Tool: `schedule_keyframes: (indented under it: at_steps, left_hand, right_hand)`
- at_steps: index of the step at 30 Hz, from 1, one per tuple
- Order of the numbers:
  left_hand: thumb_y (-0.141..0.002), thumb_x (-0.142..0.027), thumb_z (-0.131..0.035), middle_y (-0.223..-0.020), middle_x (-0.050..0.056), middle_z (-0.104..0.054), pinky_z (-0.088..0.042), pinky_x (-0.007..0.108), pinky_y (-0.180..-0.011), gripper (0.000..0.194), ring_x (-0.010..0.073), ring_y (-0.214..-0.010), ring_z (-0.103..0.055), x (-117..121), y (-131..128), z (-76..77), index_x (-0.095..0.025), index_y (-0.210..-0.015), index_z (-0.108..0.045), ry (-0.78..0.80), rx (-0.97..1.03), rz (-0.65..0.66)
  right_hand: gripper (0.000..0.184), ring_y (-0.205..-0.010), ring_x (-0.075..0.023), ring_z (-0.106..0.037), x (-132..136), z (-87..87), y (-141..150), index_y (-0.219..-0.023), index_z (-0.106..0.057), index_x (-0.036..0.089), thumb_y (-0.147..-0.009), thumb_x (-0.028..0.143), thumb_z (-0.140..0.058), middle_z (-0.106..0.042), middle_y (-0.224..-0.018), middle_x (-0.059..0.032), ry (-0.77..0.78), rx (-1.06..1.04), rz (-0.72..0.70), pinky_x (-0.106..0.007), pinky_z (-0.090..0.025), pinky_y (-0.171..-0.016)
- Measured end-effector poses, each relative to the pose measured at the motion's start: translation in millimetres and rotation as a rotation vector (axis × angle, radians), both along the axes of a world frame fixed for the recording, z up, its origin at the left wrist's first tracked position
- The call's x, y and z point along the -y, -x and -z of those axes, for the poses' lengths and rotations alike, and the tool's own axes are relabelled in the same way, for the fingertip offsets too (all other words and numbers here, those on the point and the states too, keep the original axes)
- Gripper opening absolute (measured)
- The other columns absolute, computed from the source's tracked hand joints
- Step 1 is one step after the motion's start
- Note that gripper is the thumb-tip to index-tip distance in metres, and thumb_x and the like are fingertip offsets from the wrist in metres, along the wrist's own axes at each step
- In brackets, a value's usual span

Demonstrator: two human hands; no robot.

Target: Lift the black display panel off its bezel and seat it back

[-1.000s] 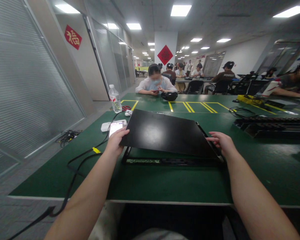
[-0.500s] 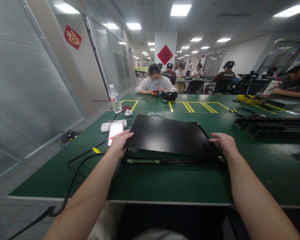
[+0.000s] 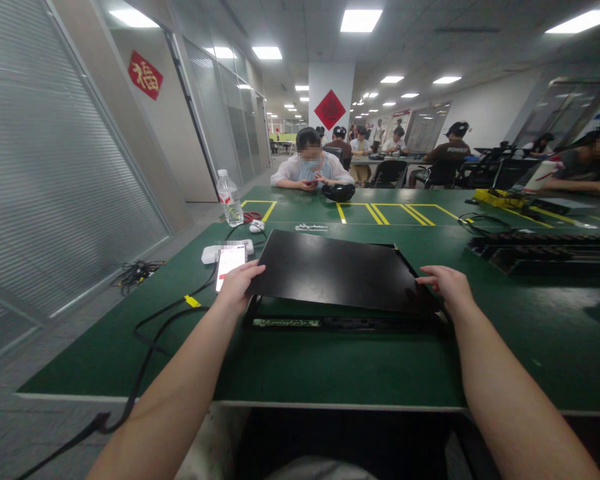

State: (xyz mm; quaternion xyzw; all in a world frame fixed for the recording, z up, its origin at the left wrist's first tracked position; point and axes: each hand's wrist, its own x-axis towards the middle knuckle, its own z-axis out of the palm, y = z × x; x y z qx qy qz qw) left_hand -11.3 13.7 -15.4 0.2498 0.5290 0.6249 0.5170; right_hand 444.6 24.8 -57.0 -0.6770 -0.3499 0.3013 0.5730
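Note:
A thin glossy black screen panel (image 3: pixel 335 270) lies tilted over a black frame (image 3: pixel 375 325), its left side raised. My left hand (image 3: pixel 239 283) grips the panel's left edge, thumb on top and the other fingers hidden beneath. At the right edge, my right hand (image 3: pixel 447 285) has its index finger stretched out and other fingers partly curled. Its fingertips meet the panel or frame rim; which one is unclear. Below the panel's near edge, a green circuit strip (image 3: pixel 286 323) shows in the frame.
Beside my left hand lie a lit phone (image 3: pixel 231 261), a white power strip (image 3: pixel 210 254) and a black cable (image 3: pixel 147 333). A water bottle (image 3: pixel 230 200) stands farther back. Black bar-shaped parts (image 3: pixel 545 257) lie at right. A person (image 3: pixel 310 160) sits across the green table (image 3: pixel 340 373).
Hardly anything differs. The panel's near right corner sits very slightly lower, closer to the frame; both hands stay almost in place.

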Motion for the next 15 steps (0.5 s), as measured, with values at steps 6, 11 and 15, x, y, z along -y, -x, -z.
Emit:
schedule_keyframes:
  at_steps: [6, 11, 15]
  left_hand:
    - [-0.070, 0.002, -0.078, -0.071, 0.008, -0.079, -0.062, 0.028, -0.062, 0.024, 0.0200, -0.062, -0.075, -0.4, -2.8, 4.0, -0.011, -0.089, -0.082, 0.016, -0.041, 0.040]
    - [-0.074, 0.002, -0.073, -0.065, 0.005, -0.076, -0.059, 0.024, -0.057, 0.020, 0.0153, -0.052, -0.069, 1.8, -6.2, 2.8, -0.013, -0.084, -0.081, 0.041, -0.046, 0.050]
    - [-0.072, 0.002, -0.076, -0.070, 0.006, -0.078, -0.060, 0.024, -0.058, 0.020, 0.0159, -0.055, -0.071, -0.2, -4.7, 6.6, -0.013, -0.085, -0.080, 0.040, -0.032, 0.067]
  right_hand:
    - [0.036, -0.068, -0.0258, -0.064, -2.6, 6.5, -6.5, -0.088, -0.078, 0.016, -0.069, 0.045, -0.069, -0.077, -0.072, -0.0141, 0.058, 0.157, 0.028, -0.035, -0.045, -0.061]
    - [0.035, -0.076, -0.0284, -0.067, -2.7, 7.3, -8.7, -0.086, -0.079, 0.018, -0.070, 0.046, -0.065, -0.077, -0.074, -0.0123, 0.075, 0.281, 0.032, -0.036, -0.046, -0.066]
    - [0.032, -0.079, -0.0284, -0.069, 0.9, 0.4, -5.4, -0.086, -0.080, 0.020, -0.069, 0.042, -0.064, -0.079, -0.076, -0.0098, 0.154, 0.394, 0.011, -0.036, -0.044, -0.068]
